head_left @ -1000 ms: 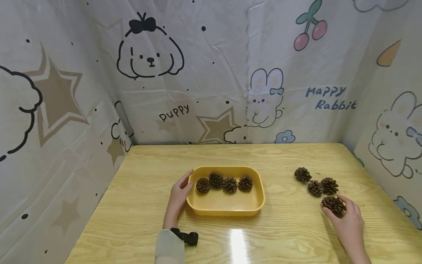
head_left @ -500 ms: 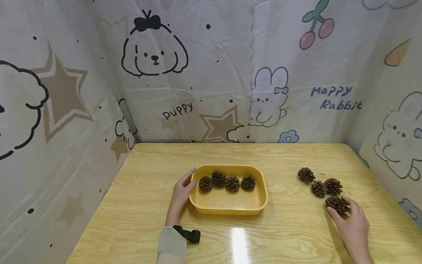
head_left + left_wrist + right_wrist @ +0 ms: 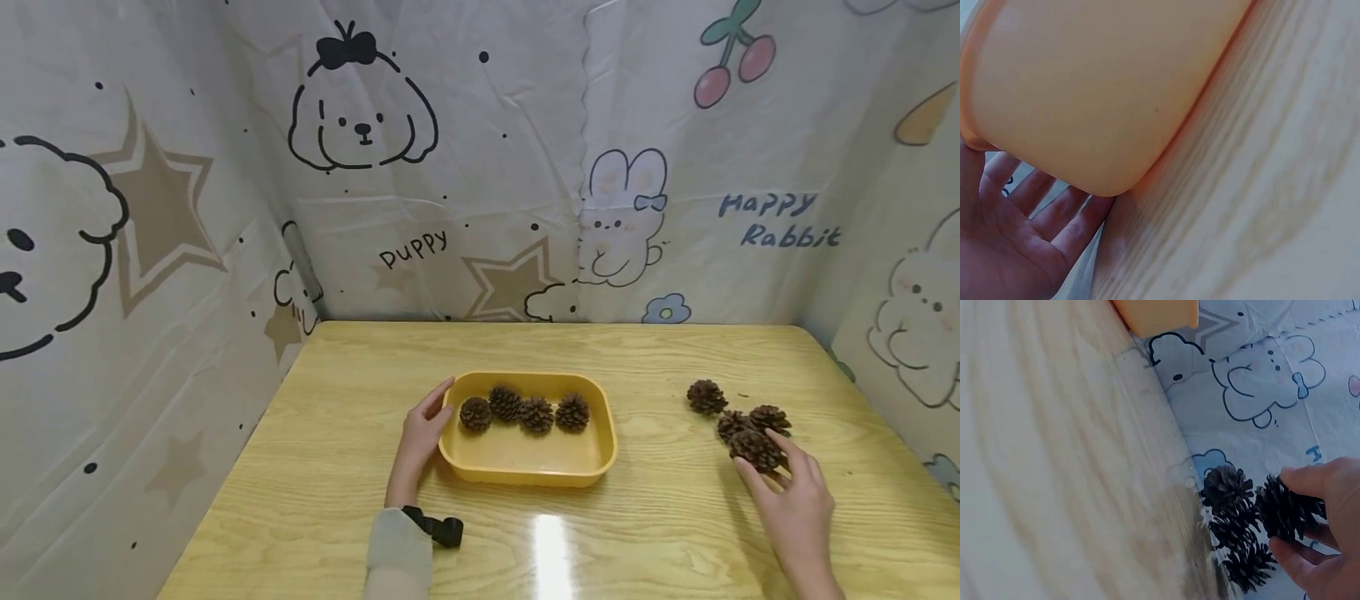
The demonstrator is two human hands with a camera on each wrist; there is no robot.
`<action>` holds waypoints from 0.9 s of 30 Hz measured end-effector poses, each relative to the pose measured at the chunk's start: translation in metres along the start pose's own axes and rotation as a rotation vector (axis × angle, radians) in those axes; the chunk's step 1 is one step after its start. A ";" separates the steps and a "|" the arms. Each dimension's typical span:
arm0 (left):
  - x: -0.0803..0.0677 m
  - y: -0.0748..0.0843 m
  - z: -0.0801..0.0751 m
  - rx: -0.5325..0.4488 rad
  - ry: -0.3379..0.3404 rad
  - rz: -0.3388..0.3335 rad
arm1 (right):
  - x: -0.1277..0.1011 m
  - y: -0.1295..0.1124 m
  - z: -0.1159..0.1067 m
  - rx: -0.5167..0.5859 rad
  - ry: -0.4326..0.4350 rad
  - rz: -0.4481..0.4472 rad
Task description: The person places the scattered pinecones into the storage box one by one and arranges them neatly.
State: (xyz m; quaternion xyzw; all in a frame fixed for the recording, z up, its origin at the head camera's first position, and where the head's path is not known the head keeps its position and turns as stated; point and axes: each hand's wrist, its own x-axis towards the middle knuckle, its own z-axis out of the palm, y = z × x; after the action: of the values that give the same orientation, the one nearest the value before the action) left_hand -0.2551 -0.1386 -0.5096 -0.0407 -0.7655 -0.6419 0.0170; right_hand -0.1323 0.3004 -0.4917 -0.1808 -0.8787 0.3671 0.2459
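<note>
My right hand (image 3: 798,496) pinches a brown pine cone (image 3: 755,450) between thumb and fingers at the right of the table; the right wrist view shows this held pine cone (image 3: 1285,506) lifted beside the others. Just behind it lie two more pine cones (image 3: 771,419), partly covered by it, and another pine cone (image 3: 707,397) sits farther back. With fairly straight fingers, my left hand (image 3: 423,429) touches the left end of a yellow tray (image 3: 525,479). Its thumb is at the rim, and its fingers (image 3: 1069,209) lie against the outer wall. Several pine cones (image 3: 536,415) rest in the tray's back half.
The wood-grain table (image 3: 660,533) ends at a printed cloth curtain (image 3: 465,183) at the back and both sides. A black strap (image 3: 438,529) circles the left wrist. A tiny dark scrap (image 3: 743,395) lies near the loose cones.
The right hand has raised its pine cone and moved it back and slightly left, toward the loose ones. The left hand stays at the tray. The head view has shifted slightly.
</note>
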 end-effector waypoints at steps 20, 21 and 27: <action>0.001 -0.001 0.000 -0.009 0.020 -0.023 | -0.007 -0.041 0.034 0.121 -0.022 -0.218; 0.001 -0.001 0.000 -0.009 0.019 -0.020 | -0.008 -0.043 0.036 0.127 -0.026 -0.229; 0.001 -0.001 0.001 0.000 0.022 -0.021 | -0.011 -0.052 0.047 0.170 -0.054 -0.293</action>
State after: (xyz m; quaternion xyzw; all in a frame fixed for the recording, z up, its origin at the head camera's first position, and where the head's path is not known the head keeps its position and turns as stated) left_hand -0.2563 -0.1374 -0.5105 -0.0257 -0.7656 -0.6425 0.0188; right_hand -0.1565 0.2339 -0.4850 -0.0195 -0.8677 0.4049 0.2877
